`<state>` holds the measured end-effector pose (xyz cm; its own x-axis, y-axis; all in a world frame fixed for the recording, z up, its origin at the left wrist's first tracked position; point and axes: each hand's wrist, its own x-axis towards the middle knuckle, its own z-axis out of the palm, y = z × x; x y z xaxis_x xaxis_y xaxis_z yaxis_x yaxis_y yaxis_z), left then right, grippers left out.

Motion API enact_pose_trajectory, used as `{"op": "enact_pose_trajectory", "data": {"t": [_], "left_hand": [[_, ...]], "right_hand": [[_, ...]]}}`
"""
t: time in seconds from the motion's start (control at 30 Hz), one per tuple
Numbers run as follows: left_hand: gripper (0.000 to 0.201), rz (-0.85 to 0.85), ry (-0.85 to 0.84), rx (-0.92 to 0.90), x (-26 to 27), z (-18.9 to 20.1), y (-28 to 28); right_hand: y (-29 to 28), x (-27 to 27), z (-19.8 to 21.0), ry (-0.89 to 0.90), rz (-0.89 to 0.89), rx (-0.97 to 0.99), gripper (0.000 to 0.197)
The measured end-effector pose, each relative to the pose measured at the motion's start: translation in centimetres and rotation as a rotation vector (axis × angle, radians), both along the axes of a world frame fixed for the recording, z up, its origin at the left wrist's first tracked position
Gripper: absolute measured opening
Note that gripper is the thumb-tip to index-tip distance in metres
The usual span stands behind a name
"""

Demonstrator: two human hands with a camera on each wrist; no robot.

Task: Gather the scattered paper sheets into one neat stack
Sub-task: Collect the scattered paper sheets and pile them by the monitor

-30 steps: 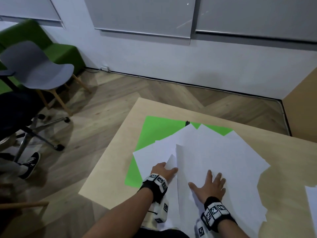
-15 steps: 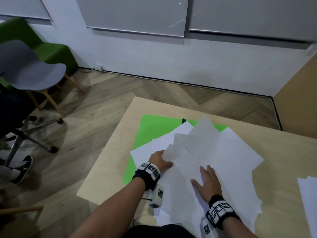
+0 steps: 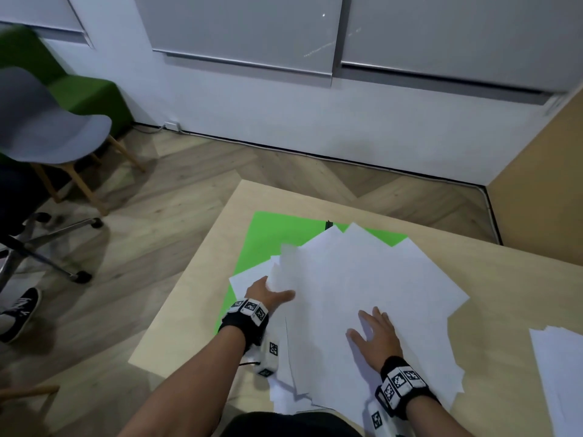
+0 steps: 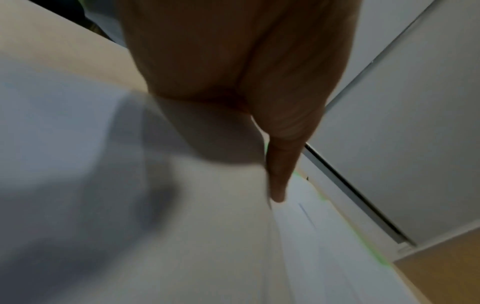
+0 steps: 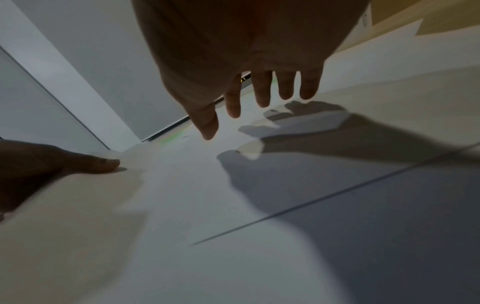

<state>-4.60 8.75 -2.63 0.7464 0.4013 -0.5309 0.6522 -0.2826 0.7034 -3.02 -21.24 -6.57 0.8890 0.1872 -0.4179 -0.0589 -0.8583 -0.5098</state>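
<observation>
Several white paper sheets [image 3: 362, 279] lie fanned in a loose pile over a green mat [image 3: 284, 234] on a wooden table [image 3: 189, 316]. My left hand [image 3: 277, 293] grips the pile's left edge, thumb on top and fingers hidden underneath. In the left wrist view one of its fingers [image 4: 278, 174] runs along a raised, blurred sheet [image 4: 182, 205]. My right hand [image 3: 369, 323] is spread flat on the near middle of the pile. The right wrist view shows its fingers [image 5: 259, 96] straight, just over the paper [image 5: 259, 205], and my left thumb [image 5: 91, 164] pressing on the sheet's edge.
A second stack of white sheets [image 3: 561, 373] lies at the table's right edge. A grey chair [image 3: 47, 130], a green seat [image 3: 85, 96] and an office chair base [image 3: 47, 244] stand on the floor to the left. Another person's shoe [image 3: 19, 313] is there too.
The sheets my left hand had lifted half a second ago have come down flatter onto the pile. My right hand has stayed spread on the paper, shifting slightly.
</observation>
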Motion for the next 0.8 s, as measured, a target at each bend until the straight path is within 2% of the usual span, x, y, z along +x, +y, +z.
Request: {"op": "enact_pose_trajectory", "data": {"t": [0.1,0.2,0.33,0.47,0.67,0.73,0.8], "left_hand": [[0.047,-0.046,0.035,0.074,-0.1,0.1,-0.3],[0.052,-0.029,0.010,0.111,0.2,1.2,0.6],[0.081,0.046,-0.058,0.058,1.1,2.3,3.8],[0.051,0.138,-0.202,-0.030,1.8,3.7,6.3],[0.046,0.432,-0.441,-0.234,2.4,6.8,7.8],[0.042,0.487,-0.506,-0.363,2.4,8.1,7.7],[0.038,0.516,-0.556,-0.531,2.3,8.4,7.8]], "right_hand": [[0.2,0.0,0.2,-0.063,0.012,0.011,0.061],[0.1,-0.1,0.1,-0.064,0.078,-0.019,0.061],[-0.7,-0.1,-0.4,-0.036,0.116,-0.088,0.062],[-0.5,0.1,0.1,-0.050,0.096,-0.105,0.055],[0.3,0.8,1.7,-0.038,0.018,-0.132,0.037],[0.7,1.3,2.6,-0.049,-0.031,-0.114,0.032],[1.2,1.6,3.6,-0.033,-0.125,-0.030,0.038]]}}
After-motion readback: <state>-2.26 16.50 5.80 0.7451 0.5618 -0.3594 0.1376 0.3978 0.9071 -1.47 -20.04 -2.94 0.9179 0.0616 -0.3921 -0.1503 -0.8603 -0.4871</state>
